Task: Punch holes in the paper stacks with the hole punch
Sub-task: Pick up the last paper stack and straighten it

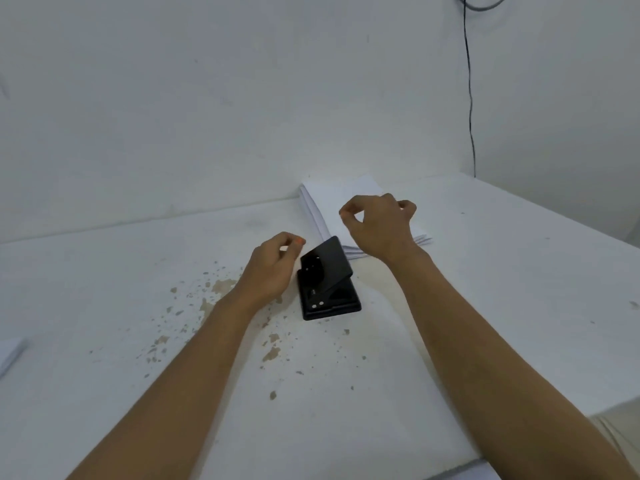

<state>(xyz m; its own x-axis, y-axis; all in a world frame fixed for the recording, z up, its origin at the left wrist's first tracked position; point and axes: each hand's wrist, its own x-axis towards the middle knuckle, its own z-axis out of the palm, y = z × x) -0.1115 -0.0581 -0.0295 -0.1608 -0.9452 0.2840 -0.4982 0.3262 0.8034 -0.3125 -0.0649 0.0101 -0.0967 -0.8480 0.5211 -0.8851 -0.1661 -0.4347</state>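
White table (485,306), stained brown left of centre. Paper stack (332,202) at the far edge by the wall, well beyond the punch (327,282). Black punch sits mid-table, lever raised, nothing visible in its slot. A second bit of paper (10,351) shows at the left edge.

Right hand (377,226) hovers over the stack's near end, fingers loosely curled, holding nothing. Left hand (270,268) just beside the punch's left side, fingers curled, empty as far as can be seen; contact with the punch uncertain.

Step, by my reading: between punches, fetching paper. Next calls for lifting some sheets, squaring the edge, feeding it into the slot.
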